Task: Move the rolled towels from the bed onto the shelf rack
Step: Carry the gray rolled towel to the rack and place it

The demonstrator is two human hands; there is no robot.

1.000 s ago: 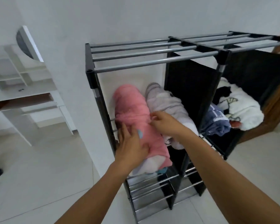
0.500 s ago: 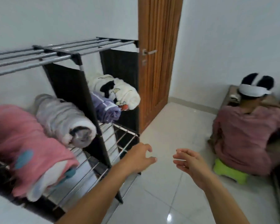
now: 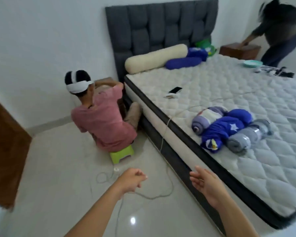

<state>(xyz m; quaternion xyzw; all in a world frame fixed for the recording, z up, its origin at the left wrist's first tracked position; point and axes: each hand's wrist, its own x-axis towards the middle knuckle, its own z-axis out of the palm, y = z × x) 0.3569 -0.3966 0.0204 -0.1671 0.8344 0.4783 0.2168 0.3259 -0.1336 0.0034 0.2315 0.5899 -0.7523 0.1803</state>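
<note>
Three rolled towels lie together near the front edge of the bed (image 3: 220, 93): a lilac and white roll (image 3: 206, 118), a dark blue roll with stars (image 3: 222, 132) and a grey roll (image 3: 244, 139). My left hand (image 3: 131, 179) hangs over the floor with its fingers loosely curled and nothing in it. My right hand (image 3: 206, 185) is held out toward the bed's near edge, fingers apart and empty. Both hands are well short of the towels. The shelf rack is out of view.
A person in a pink shirt (image 3: 102, 122) sits on a green stool (image 3: 121, 153) by the bed's head. A white cable (image 3: 154, 196) trails across the floor. Another person (image 3: 278, 31) bends at the far nightstand. A phone (image 3: 175, 90), bolsters (image 3: 155, 58) and a bowl (image 3: 252, 63) lie on the mattress.
My view has swung from the shelf rack, where my hands left the pink towel, past the door to the bed. Both hands are empty now.
</note>
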